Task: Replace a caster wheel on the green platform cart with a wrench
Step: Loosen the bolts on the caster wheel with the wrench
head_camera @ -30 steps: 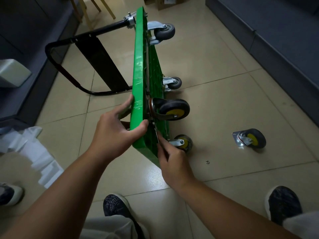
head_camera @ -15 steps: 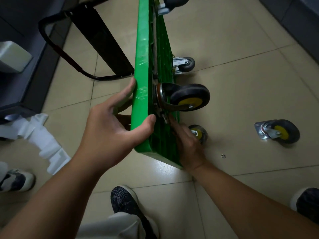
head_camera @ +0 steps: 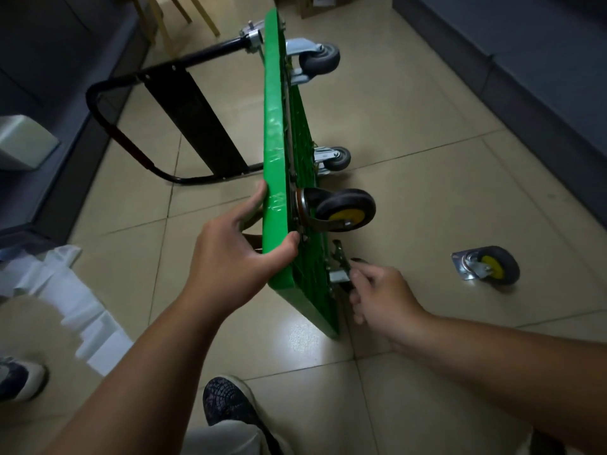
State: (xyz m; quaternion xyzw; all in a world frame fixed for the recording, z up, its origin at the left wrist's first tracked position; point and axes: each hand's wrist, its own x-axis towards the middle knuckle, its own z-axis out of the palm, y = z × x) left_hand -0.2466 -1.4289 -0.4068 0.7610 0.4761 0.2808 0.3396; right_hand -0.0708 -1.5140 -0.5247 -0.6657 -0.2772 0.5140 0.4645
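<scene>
**Cart on its edge, wrench at the lower corner**

Farthest left, white paper [head_camera: 65, 290] lies crumpled on the tiled floor [head_camera: 427, 110], well apart from the work. Next to it the black handle [head_camera: 193, 116] is folded out flat on the tiles, and it likely props the cart against tipping that way.

Your left hand [head_camera: 236, 254] clamps the upper rim of the green platform cart [head_camera: 274, 126] near the close corner, with the fingers on the top face and the thumb hooked over onto the underside. That grip is what holds the deck upright on its long edge, so the wheel side faces right where you can reach it.

On that exposed underside a yellow-hubbed caster [head_camera: 345, 210] is bolted just beyond your thumb, and two grey casters [head_camera: 320, 57] sit at the far end.

Lower down, your right hand [head_camera: 384, 293] has its fingers curled round a dark tool, which looks like the wrench [head_camera: 339, 256]. It is held at the silver bracket [head_camera: 338, 276] of the bottom near caster. Whether its head is seated on a nut I cannot tell, because the spot is dark and partly hidden.

Farthest right, a loose caster [head_camera: 489, 269] with a yellow hub lies on its side on the floor, clear of the cart but within reach. I cannot tell whether it is the old wheel or the new one.
</scene>
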